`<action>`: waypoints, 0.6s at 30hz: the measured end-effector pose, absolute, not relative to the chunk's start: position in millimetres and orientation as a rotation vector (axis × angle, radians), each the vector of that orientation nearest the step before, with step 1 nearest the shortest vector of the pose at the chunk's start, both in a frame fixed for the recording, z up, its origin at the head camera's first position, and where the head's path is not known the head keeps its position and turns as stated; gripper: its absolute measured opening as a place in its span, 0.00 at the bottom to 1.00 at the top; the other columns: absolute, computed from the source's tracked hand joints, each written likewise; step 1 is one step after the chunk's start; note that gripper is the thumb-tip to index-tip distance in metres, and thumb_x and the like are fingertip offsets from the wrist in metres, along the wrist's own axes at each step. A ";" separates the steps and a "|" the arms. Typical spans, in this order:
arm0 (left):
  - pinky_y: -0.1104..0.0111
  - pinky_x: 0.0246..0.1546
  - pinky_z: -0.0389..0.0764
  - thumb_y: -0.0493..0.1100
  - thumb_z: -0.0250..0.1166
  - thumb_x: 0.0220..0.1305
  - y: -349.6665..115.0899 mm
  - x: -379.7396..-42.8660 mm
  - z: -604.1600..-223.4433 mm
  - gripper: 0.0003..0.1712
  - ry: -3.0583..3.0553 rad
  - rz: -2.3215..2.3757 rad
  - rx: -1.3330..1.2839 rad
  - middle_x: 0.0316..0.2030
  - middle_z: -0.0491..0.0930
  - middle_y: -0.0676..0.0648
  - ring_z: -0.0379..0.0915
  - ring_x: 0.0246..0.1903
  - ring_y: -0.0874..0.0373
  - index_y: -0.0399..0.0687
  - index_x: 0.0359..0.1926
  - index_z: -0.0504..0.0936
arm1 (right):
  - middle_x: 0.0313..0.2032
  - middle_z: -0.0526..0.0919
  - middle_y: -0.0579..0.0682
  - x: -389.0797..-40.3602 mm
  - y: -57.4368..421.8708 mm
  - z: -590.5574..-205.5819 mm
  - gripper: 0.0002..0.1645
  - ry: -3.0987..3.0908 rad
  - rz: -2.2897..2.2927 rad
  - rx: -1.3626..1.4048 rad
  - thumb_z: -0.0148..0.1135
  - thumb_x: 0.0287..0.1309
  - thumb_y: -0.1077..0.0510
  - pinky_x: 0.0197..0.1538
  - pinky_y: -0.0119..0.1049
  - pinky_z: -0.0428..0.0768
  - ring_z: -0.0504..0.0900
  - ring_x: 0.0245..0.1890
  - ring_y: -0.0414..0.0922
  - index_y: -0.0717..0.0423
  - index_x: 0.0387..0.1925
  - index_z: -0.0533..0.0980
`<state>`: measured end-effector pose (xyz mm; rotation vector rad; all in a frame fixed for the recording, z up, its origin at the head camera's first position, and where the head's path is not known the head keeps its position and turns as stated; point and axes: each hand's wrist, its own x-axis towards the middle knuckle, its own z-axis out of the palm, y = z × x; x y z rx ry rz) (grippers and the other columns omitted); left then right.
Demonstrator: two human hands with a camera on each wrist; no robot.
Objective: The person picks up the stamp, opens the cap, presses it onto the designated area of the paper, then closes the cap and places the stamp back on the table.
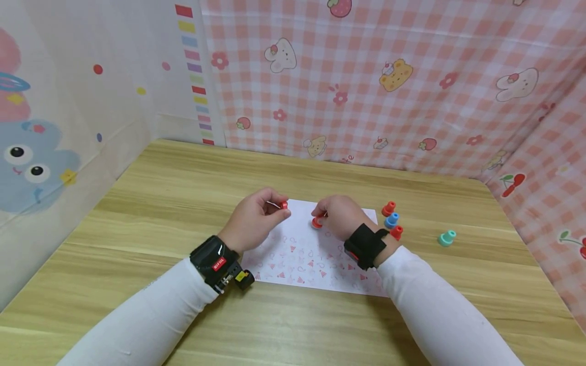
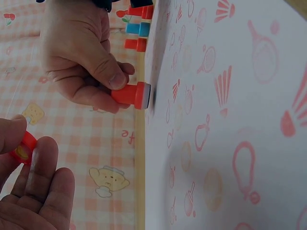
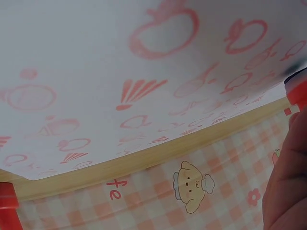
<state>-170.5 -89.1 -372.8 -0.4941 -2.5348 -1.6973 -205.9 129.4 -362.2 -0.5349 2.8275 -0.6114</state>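
Note:
A sheet of white paper [image 1: 300, 216] lies on the table, printed with rows of small red shuttlecocks, rackets and other outlines. My left hand [image 1: 255, 217] pinches a small red cap [image 2: 24, 147], with a yellow mark on it, between thumb and fingertips beyond the sheet's left edge. Over the upper middle of the paper, my right hand [image 1: 341, 216] grips a red toy stamp [image 2: 128, 97] by its handle. The stamp's pale, dark-edged face points down at the paper, close over it in the left wrist view. At the right wrist view's edge, only part of this stamp shows.
Right of the paper stand a red stamp [image 1: 389, 208], a blue stamp [image 1: 391, 220] and another red stamp [image 1: 397, 232], partly behind the right wrist. Farther right is a teal stamp [image 1: 447, 238]. Cloth-covered walls [image 1: 348, 91] enclose the wooden table [image 1: 183, 178] at the back and sides.

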 end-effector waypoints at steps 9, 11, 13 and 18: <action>0.60 0.33 0.77 0.41 0.68 0.57 -89.0 -170.4 -373.1 0.09 -2.534 -1.692 -0.496 0.34 0.81 0.55 0.76 0.33 0.63 0.53 0.39 0.78 | 0.35 0.82 0.45 -204.2 127.6 -362.6 0.11 2.813 -0.583 -0.517 0.60 0.57 0.66 0.48 0.42 0.75 0.74 0.36 0.43 0.51 0.39 0.84; 0.60 0.33 0.77 0.42 0.68 0.58 -89.1 -170.4 -372.8 0.09 -2.535 -1.691 -0.499 0.34 0.81 0.55 0.76 0.32 0.63 0.53 0.39 0.78 | 0.35 0.82 0.44 -203.9 127.0 -362.9 0.11 2.808 -0.578 -0.500 0.61 0.57 0.66 0.48 0.41 0.75 0.73 0.36 0.43 0.50 0.39 0.84; 0.60 0.33 0.77 0.43 0.68 0.58 -89.3 -170.2 -372.6 0.09 -2.537 -1.692 -0.499 0.34 0.81 0.55 0.75 0.32 0.63 0.54 0.39 0.78 | 0.35 0.82 0.45 -203.9 126.5 -363.1 0.12 2.805 -0.574 -0.496 0.61 0.57 0.66 0.48 0.41 0.75 0.73 0.35 0.43 0.51 0.39 0.84; 0.60 0.32 0.77 0.43 0.68 0.58 -89.4 -169.9 -372.5 0.09 -2.538 -1.696 -0.502 0.34 0.80 0.56 0.75 0.32 0.62 0.54 0.39 0.78 | 0.34 0.82 0.45 -204.3 124.3 -363.4 0.12 2.804 -0.551 -0.493 0.60 0.56 0.67 0.47 0.41 0.75 0.73 0.35 0.44 0.51 0.39 0.84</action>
